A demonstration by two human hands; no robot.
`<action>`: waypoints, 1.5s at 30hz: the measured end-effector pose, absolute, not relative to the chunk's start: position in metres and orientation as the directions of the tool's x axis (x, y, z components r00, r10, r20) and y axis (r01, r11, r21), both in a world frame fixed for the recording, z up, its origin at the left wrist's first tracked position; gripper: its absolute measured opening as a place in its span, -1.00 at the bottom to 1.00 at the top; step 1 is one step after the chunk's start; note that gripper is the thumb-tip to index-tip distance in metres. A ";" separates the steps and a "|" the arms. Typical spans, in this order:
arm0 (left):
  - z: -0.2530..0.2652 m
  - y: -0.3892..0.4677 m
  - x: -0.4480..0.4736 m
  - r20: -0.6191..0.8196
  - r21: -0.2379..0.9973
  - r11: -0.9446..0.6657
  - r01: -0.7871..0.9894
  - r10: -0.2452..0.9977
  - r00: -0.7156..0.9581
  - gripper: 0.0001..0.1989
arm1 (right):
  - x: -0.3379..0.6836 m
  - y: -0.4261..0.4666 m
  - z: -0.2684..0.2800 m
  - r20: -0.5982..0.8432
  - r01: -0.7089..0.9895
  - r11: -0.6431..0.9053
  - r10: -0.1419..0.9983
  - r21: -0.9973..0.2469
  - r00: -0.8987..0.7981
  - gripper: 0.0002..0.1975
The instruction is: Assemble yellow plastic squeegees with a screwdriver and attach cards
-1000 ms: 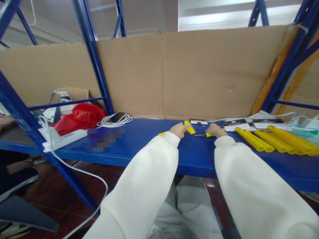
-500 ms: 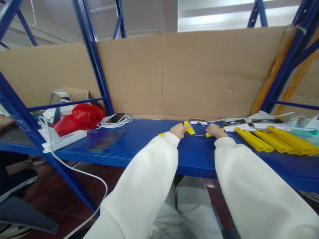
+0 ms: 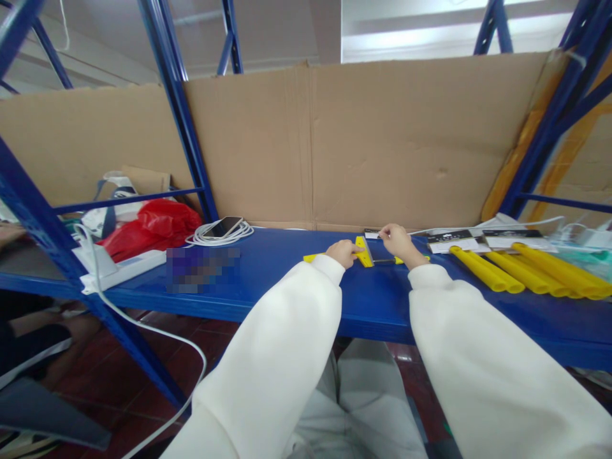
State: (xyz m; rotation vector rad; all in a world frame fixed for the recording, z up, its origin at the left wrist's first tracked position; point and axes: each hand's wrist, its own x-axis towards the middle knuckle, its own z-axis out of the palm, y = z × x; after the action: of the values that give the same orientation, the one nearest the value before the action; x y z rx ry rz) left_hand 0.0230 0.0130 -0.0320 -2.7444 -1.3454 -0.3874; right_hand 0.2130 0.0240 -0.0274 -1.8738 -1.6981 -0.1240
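Observation:
My left hand (image 3: 342, 253) is closed around a yellow scraper (image 3: 364, 251). Its wide, flat head juts out to the right of my fingers, and the handle end shows on the left. My right hand (image 3: 396, 241) has its thumb and fingers pinched together, close to a small black-and-white card (image 3: 371, 234) at the back of the shelf. Whatever the pinch may hold is too small to make out. Below that hand lies a screwdriver (image 3: 398, 260) with a yellow handle, its shaft pointing left toward the scraper head and its handle partly covered by my wrist.
Several yellow tubes (image 3: 482, 271) lie at the right, with black-and-white cards (image 3: 452, 241) behind them. A phone (image 3: 223, 227) rests on a coiled white cable (image 3: 198, 238) at the left. Cardboard (image 3: 382, 146) backs the blue shelf (image 3: 287, 299). Another person's leg shows at the lower left.
My right hand has let go of the screwdriver and moved up and left, toward the small card. My left hand stays in place, while the scraper head has turned slightly.

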 end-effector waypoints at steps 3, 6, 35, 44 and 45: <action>-0.031 0.012 0.023 0.249 0.051 -0.623 0.780 0.764 0.595 -0.57 | 0.209 0.028 -0.030 0.471 0.911 0.103 0.875 -0.399 0.108 -0.75; -0.032 0.011 0.024 0.268 0.054 -0.635 0.770 0.752 0.602 -0.57 | 0.205 0.031 -0.033 0.474 0.862 0.214 0.880 -0.460 0.035 -0.77; -0.030 0.011 0.027 0.305 -0.066 -0.711 0.700 0.654 0.693 -0.56 | 0.213 0.049 -0.052 0.576 0.635 0.451 0.817 -0.627 -0.013 -0.86; -0.027 0.001 0.031 0.269 -0.129 -0.719 0.683 0.638 0.722 -0.56 | 0.211 0.048 -0.051 0.535 0.564 0.413 0.843 -0.715 0.060 -0.86; -0.027 0.001 0.031 0.270 -0.128 -0.719 0.683 0.637 0.722 -0.55 | 0.211 0.047 -0.050 0.530 0.555 0.408 0.845 -0.725 0.071 -0.86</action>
State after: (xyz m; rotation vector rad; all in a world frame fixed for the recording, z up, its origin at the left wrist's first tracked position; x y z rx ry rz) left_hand 0.0311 0.0012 -0.0270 -2.7080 -1.0528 -0.3059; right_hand 0.2107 0.0467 -0.0503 -1.2651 -1.6054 0.3425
